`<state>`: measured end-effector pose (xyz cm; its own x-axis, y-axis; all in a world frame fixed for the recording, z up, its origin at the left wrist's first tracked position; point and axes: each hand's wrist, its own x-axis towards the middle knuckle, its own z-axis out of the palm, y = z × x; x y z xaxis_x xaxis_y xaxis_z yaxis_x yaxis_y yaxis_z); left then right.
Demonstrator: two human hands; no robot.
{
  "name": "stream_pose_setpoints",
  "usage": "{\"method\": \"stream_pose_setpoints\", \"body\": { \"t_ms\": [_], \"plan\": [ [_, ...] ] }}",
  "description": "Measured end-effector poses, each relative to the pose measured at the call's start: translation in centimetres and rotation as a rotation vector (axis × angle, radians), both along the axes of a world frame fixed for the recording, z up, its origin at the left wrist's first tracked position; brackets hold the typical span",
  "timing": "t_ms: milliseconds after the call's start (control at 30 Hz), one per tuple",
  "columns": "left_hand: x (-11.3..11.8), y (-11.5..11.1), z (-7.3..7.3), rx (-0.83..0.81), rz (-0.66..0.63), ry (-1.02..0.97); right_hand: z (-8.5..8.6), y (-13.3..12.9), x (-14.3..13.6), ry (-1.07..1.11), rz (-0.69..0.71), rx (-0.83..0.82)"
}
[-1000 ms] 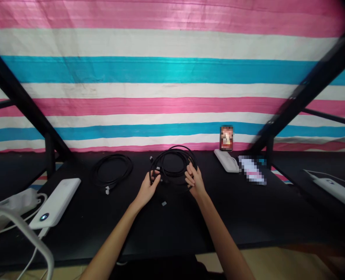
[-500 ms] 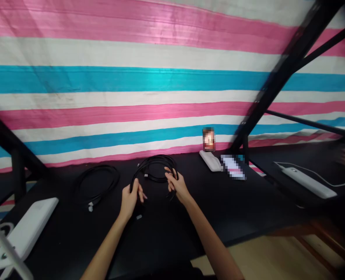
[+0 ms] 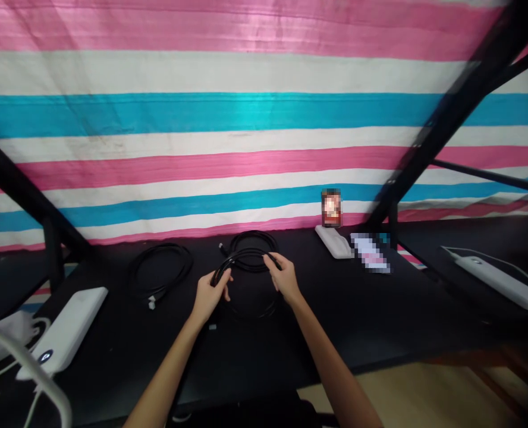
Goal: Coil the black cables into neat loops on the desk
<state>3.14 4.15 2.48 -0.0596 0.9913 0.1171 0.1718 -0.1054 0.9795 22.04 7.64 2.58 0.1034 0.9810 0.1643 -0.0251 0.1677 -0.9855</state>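
Note:
Between my hands is a coiled black cable [image 3: 248, 254], its loop raised over the black table [image 3: 335, 321]. My left hand [image 3: 211, 292] is closed round the left side of the coil. At its right side my right hand [image 3: 284, 276] pinches the cable between thumb and fingers. Just behind the held loop, another black cable coil [image 3: 255, 233] lies on the table, with a small light plug [image 3: 220, 245] by its left edge. Further left rests a third coil of black cable [image 3: 161, 270], whose pale plug ends [image 3: 152, 302] point towards me.
A white power bank [image 3: 68, 327] and a pale curved tube [image 3: 27, 356] are at the left. Back right stand a small blurred picture [image 3: 331, 208], a light holder [image 3: 334, 242] and a blurred card [image 3: 371, 252]. Another white device [image 3: 500, 279] lies far right; black frame bars [image 3: 413, 148] slant across.
My hands have spread the held loop slightly wider, and the right hand has turned more onto the cable. The view has shifted a little to the left.

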Motion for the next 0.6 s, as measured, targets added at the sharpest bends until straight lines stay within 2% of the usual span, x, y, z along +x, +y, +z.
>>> {"method": "stream_pose_setpoints", "body": {
  "t_ms": [133,267,333,400,500,600],
  "plan": [
    [-0.6,0.3,-0.1,0.101,0.091,0.099,-0.2,0.1,-0.1,0.116,-0.020,0.006],
    [-1.1,0.8,-1.3,0.049,0.214,0.190,0.0,0.0,-0.1,0.250,-0.134,0.017],
    [-1.0,1.1,-1.9,0.005,0.237,0.142,0.1,0.0,-0.1,0.312,-0.192,0.027],
    [-0.7,1.2,-2.1,-0.062,0.201,0.022,0.1,-0.1,-0.2,0.339,-0.213,0.048],
    [-0.1,1.0,-1.7,-0.185,0.039,-0.192,0.2,-0.1,-0.3,0.347,-0.209,0.068],
    [0.2,0.7,-1.1,-0.196,-0.024,-0.274,0.1,0.0,-0.3,0.339,-0.205,0.051]
  ]
}}
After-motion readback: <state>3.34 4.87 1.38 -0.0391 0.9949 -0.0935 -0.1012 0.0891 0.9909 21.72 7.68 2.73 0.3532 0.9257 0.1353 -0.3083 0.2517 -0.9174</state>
